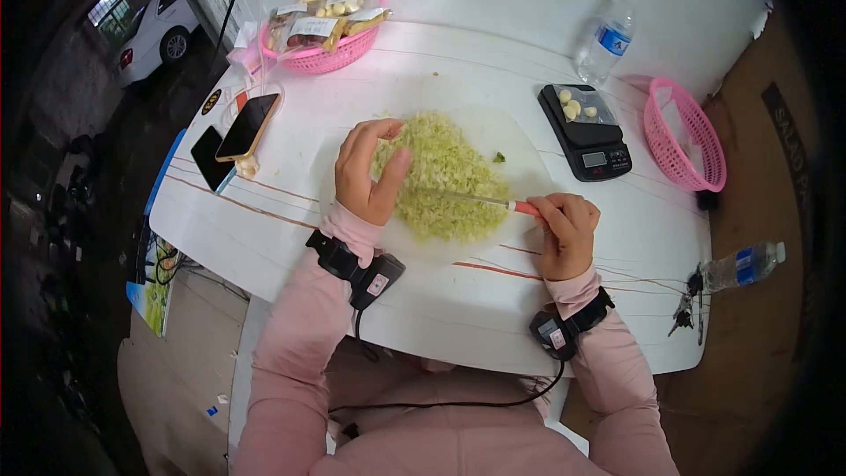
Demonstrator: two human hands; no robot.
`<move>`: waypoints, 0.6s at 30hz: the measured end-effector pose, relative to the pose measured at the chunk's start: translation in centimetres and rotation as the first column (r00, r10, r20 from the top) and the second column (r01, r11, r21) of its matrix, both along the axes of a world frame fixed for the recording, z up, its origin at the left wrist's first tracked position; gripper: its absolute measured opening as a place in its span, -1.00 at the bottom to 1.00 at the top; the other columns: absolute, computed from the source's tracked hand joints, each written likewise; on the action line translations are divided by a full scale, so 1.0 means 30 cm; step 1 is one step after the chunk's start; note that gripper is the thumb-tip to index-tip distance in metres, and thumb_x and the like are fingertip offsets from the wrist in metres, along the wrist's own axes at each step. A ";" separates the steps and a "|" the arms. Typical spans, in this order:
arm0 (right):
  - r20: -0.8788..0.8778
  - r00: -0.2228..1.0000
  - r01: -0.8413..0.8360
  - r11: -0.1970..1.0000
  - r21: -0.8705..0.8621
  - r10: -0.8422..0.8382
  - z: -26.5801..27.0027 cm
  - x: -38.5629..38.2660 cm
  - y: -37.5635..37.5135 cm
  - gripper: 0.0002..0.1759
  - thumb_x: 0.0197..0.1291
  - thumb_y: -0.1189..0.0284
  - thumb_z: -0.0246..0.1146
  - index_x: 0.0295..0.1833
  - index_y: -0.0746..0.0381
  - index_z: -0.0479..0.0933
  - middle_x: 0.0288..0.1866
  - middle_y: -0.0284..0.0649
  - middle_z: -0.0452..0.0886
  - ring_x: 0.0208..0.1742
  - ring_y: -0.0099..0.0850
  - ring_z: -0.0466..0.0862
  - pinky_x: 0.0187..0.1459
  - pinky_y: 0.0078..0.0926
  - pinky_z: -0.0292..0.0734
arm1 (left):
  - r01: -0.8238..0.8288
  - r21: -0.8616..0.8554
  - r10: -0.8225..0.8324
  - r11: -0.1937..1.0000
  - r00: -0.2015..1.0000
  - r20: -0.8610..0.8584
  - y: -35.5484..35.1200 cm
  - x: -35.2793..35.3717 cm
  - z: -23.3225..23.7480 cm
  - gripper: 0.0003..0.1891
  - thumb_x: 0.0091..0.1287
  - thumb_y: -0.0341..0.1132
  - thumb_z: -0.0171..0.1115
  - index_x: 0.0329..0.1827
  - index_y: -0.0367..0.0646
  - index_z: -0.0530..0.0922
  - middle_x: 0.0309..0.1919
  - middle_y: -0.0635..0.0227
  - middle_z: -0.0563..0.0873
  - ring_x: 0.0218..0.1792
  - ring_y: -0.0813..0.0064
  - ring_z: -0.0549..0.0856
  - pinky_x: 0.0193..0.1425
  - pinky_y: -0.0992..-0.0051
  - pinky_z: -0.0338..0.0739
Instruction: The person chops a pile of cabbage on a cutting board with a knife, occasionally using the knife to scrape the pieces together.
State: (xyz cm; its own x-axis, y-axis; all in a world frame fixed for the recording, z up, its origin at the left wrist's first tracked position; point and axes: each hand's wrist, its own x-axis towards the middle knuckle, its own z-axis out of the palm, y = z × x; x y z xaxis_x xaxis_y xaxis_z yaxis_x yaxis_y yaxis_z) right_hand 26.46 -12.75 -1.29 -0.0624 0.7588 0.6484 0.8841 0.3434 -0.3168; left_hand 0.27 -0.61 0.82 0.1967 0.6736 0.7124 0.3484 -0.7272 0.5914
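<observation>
A pile of finely chopped pale green vegetable lies on a clear cutting sheet in the middle of the white table. My left hand rests curled against the left side of the pile, fingers bent over the shreds. My right hand grips the red handle of a knife, whose thin blade lies across the lower part of the pile, pointing left. Both wrists carry black strapped devices with cables.
A black kitchen scale bearing a bag of pale pieces stands to the right, beside an empty pink basket. A second pink basket with packets is at the back. Two phones lie left. Water bottles and keys sit right.
</observation>
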 end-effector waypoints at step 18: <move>0.047 0.999 -0.009 0.999 -0.033 0.011 0.004 -0.011 -0.007 -0.52 -0.02 0.70 0.23 0.04 0.08 0.64 -0.16 -0.35 0.55 -0.08 -0.37 0.54 0.12 -0.24 0.10 | 0.076 -0.011 -0.074 0.997 0.991 0.115 0.000 -0.010 0.001 -0.37 0.50 0.08 -0.20 0.03 -0.41 0.57 -0.07 0.09 0.67 0.01 0.28 0.63 0.23 0.34 0.43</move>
State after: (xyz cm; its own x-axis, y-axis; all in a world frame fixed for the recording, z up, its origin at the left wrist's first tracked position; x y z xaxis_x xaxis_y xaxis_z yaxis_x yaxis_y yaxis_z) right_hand 26.14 -12.97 -1.17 -0.1000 0.7789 0.6191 0.8948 0.3426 -0.2864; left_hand -0.03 -0.63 0.87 0.1651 0.6708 0.7230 0.2224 -0.7395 0.6354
